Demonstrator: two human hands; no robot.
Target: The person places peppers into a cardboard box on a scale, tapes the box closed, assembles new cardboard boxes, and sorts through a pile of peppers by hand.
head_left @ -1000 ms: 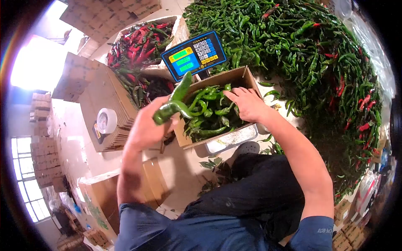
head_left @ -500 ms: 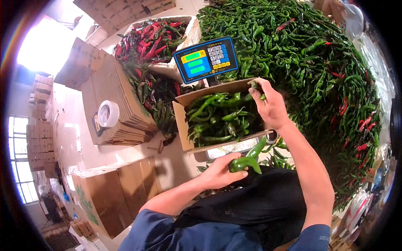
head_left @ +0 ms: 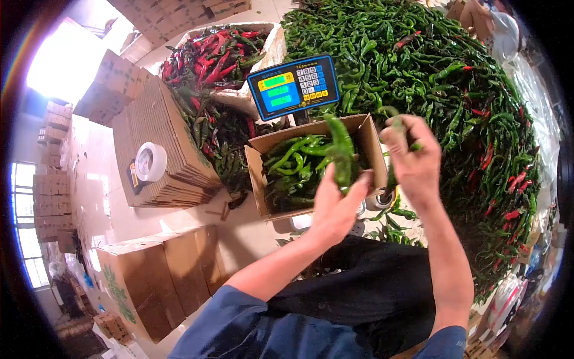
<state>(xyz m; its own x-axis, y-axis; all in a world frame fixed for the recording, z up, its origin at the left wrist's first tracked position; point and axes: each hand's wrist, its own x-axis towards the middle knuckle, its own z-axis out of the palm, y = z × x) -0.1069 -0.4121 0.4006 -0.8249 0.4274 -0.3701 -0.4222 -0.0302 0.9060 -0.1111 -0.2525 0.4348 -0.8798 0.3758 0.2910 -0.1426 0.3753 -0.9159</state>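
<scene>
My left hand (head_left: pixel 339 203) is closed round green peppers (head_left: pixel 342 149), held upright over the right part of an open cardboard box (head_left: pixel 257 173). Inside the box lie many green peppers (head_left: pixel 296 161). To the right of the box, my right hand (head_left: pixel 412 155) is raised with its fingers curled round a green pepper (head_left: pixel 391 112), slightly blurred. Just behind the box stands a scale display (head_left: pixel 293 87) with lit green readouts and a keypad.
A large heap of green peppers (head_left: pixel 371 54) spreads behind and to the right. At the left are a foam box (head_left: pixel 274 51) of red peppers, stacked flat cardboard (head_left: pixel 170 149) with a tape roll (head_left: pixel 150 161), and a closed carton (head_left: pixel 161 275). Another person (head_left: pixel 502 33) is partly visible at the upper right.
My left hand has come up from below the box to over its right part, still holding peppers. My right hand has moved right, away from the box's edge.
</scene>
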